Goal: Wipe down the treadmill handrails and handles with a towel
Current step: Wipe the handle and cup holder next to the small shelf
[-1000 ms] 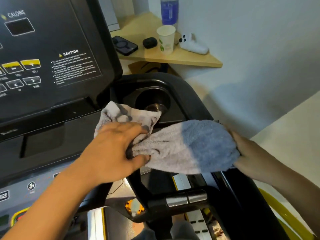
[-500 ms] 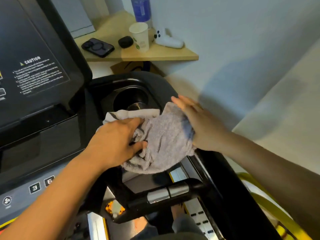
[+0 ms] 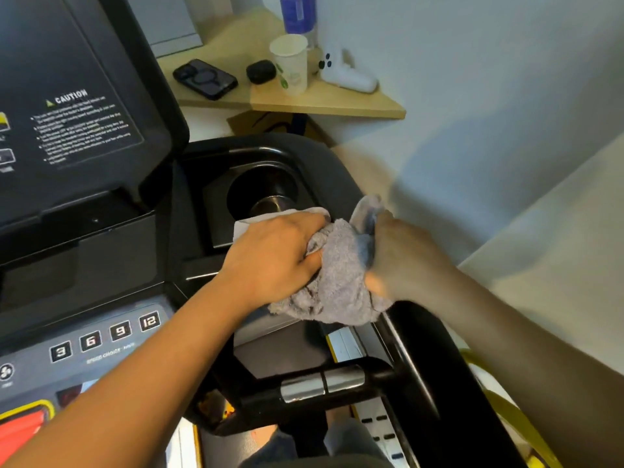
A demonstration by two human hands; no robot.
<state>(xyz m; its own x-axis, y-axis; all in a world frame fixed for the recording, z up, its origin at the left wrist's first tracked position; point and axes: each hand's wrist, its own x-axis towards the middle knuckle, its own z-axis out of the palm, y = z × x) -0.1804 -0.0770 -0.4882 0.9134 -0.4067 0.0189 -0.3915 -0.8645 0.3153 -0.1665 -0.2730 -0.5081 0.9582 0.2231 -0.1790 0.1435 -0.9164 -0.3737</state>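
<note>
Right now your left hand (image 3: 273,255) is closed over the left side of the towel (image 3: 337,282), fingers curled into the bunched grey cloth, while your right hand (image 3: 401,261) grips its right side, slightly blurred, with a fold of cloth sticking up above the knuckles. That towel sits in the middle of the frame, crumpled between both hands and pressed down on the top end of the black handrail (image 3: 425,359), which runs from there toward the lower right. Just above your left hand is the round cup holder (image 3: 261,194) in the treadmill's black console. Toward the lower middle, a black handle (image 3: 320,383) with two silver grip plates crosses the frame, apart from the towel. At the upper middle, a wooden shelf (image 3: 354,103) carries a phone (image 3: 205,78), a paper cup (image 3: 290,64) and a white controller (image 3: 347,76).
</note>
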